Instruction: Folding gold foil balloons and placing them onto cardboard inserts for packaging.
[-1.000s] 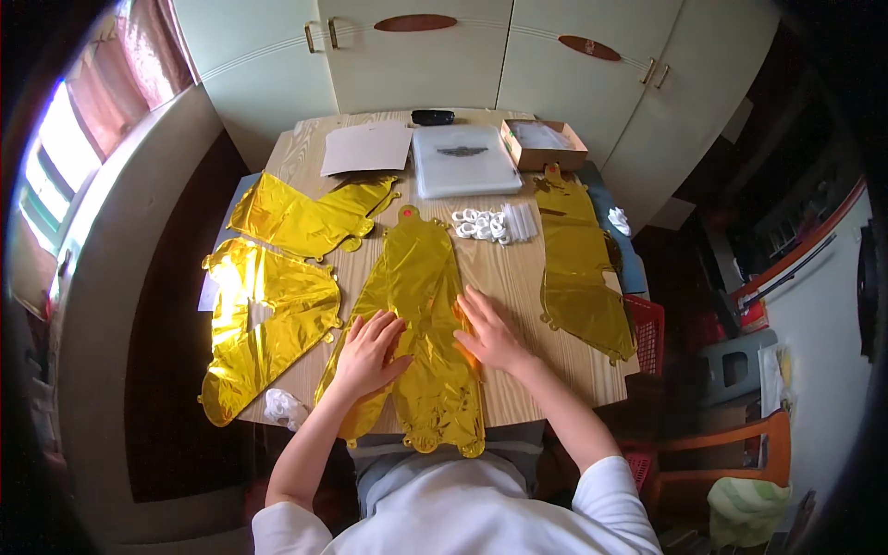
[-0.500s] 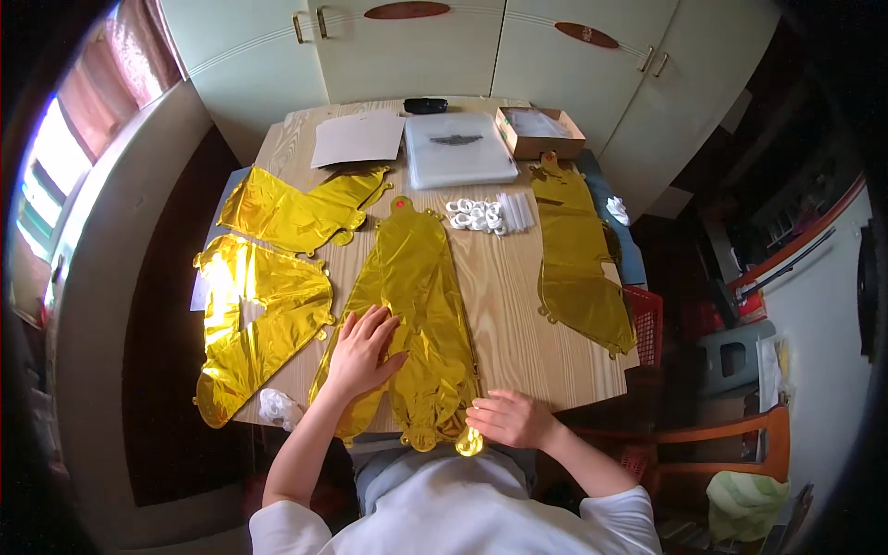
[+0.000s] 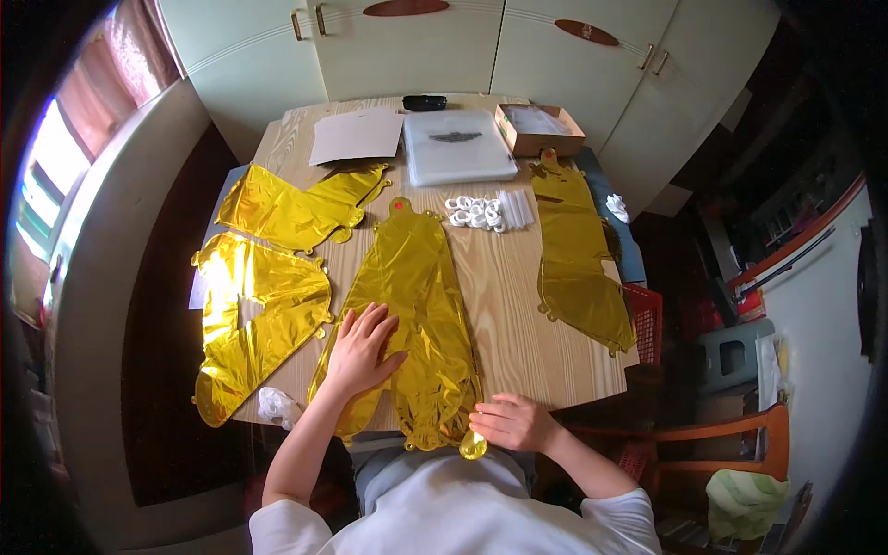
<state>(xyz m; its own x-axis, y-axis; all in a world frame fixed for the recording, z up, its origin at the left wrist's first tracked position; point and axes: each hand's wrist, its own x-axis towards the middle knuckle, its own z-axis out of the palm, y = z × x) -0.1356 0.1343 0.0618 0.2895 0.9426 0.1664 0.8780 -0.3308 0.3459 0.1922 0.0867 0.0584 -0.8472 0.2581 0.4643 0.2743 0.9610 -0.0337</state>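
A flat gold foil balloon [image 3: 416, 277], shaped like an A, lies in the middle of the table, its wide end at the near edge. My left hand [image 3: 363, 355] rests palm down on its left leg, fingers stretched out. At the near right corner, the fingers of my right hand [image 3: 513, 423] are closed on the balloon's rounded end, which hangs over the table edge. That hand's thumb is hidden. Two more gold foil balloons, an upper one [image 3: 287, 211] and a lower one [image 3: 264, 314], lie on the left. Another gold foil balloon [image 3: 578, 240] lies on the right.
Behind are a grey sheet [image 3: 356, 136], a clear plastic case [image 3: 458, 162], a cardboard box [image 3: 546, 143] and a black object [image 3: 425, 103]. White ribbon rolls [image 3: 474, 214] and clear tubes [image 3: 515, 210] sit mid-table. Crumpled white tissue [image 3: 277, 407] is near left. A wooden chair [image 3: 721, 435] stands right.
My right hand has shifted slightly to the right and down with the balloon's corner, and the foil there has moved a little. My left hand stays in place.
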